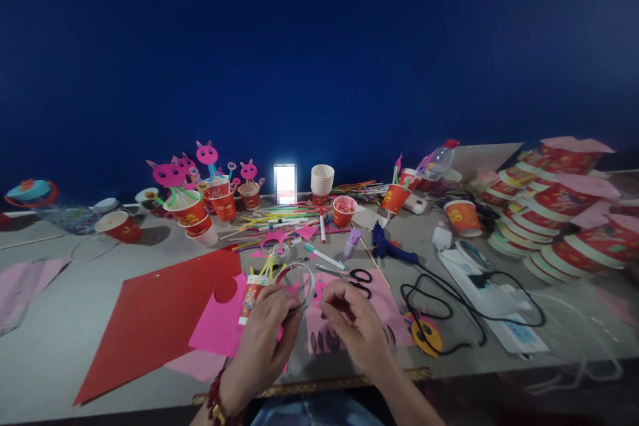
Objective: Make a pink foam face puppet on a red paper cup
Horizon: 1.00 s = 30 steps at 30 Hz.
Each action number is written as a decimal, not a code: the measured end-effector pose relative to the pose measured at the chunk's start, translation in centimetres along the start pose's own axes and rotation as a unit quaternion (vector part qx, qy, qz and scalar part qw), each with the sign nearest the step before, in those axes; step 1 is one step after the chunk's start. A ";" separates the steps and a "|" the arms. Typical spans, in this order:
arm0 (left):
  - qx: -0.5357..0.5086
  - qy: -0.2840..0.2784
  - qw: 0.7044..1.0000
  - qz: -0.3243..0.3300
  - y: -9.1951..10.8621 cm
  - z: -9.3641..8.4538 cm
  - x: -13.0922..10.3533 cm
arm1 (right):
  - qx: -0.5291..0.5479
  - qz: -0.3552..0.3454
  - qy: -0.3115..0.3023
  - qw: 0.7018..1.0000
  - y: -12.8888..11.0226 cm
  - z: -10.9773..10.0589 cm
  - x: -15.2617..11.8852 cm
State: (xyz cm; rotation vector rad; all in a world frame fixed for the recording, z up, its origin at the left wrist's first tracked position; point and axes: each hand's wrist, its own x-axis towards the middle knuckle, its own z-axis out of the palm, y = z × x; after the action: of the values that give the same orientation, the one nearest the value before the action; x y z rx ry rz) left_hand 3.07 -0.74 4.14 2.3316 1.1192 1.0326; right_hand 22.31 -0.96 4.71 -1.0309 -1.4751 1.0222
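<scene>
My left hand (272, 323), with a dark red bead bracelet, is closed on a pale ring that looks like a roll of tape (310, 276). Just left of it, a printed paper cup (251, 293) with yellow stems lies tilted on a bright pink sheet (212, 323). Thumb and fingers of my right hand (352, 323) come together in a pinch, and whatever lies between them is too small to make out. A small pink cutout (318, 287) shows by those fingertips. Beneath the right hand is a light pink sheet (394, 306) bearing dark oval shapes.
Scissors (359, 276) and a blue glue gun (392, 246) with a black cable lie ahead of my right hand. A power strip (492, 303) and stacked red cups (564, 206) stand right. Red card (150, 319) covers the left, below cups with pink animal figures (170, 175).
</scene>
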 end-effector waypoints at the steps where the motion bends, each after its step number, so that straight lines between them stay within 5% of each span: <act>1: -0.002 -0.002 1.000 -0.002 0.0 0.0 0.1 | -0.004 -0.009 0.010 1.000 0.0 -0.1 -0.1; 23: -0.018 0.029 0.998 -0.045 -0.5 0.6 -0.5 | -0.001 -0.016 -0.012 1.000 0.9 0.6 -0.6; 30: -0.139 0.095 0.980 -0.102 0.1 1.7 -1.1 | 0.070 -0.086 0.034 0.993 1.6 1.6 -1.9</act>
State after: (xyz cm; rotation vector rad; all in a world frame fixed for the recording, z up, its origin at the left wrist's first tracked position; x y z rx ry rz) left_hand 3.94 -1.63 2.54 1.8913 1.1685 1.2633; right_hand 21.07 -2.46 2.46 -0.8165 -1.3899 0.9434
